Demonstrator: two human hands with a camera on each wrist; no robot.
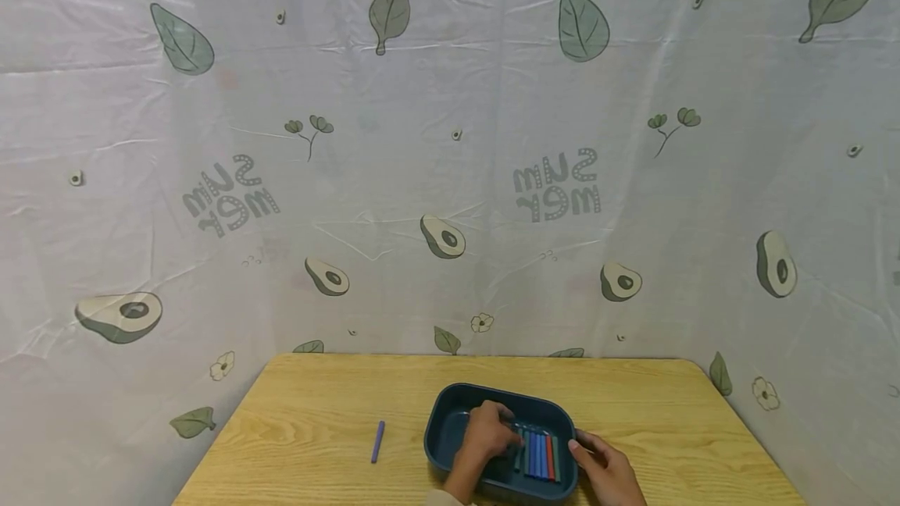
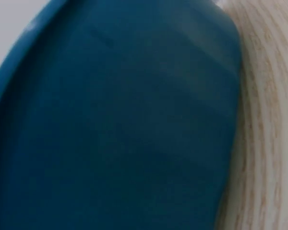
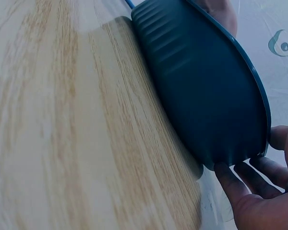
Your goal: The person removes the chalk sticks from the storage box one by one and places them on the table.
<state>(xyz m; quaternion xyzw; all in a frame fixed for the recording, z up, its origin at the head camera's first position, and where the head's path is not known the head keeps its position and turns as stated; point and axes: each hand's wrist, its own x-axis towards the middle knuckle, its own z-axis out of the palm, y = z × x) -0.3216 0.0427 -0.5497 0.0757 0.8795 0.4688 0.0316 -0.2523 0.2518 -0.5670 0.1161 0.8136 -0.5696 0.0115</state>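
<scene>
A dark blue plastic tray [image 1: 443,459] stands on the table. In its right half lies a row of slim coloured sticks [image 1: 540,455], green, blue and red, perhaps pens or crayons. My left hand [image 1: 485,432] reaches down inside the tray, its thumb at the leftmost green stick [image 1: 518,459]; whether it pinches that stick is hidden. My right hand [image 1: 606,467] holds the tray's right end, thumb at the rim and fingers on the outer wall, as the right wrist view shows. Only the tray's blurred side [image 2: 125,115] fills the left wrist view.
A single purple stick [image 1: 378,442] lies on the wooden table [image 1: 316,412] left of the tray. Behind the table hangs a pale curtain [image 1: 394,178] printed with leaves and avocados.
</scene>
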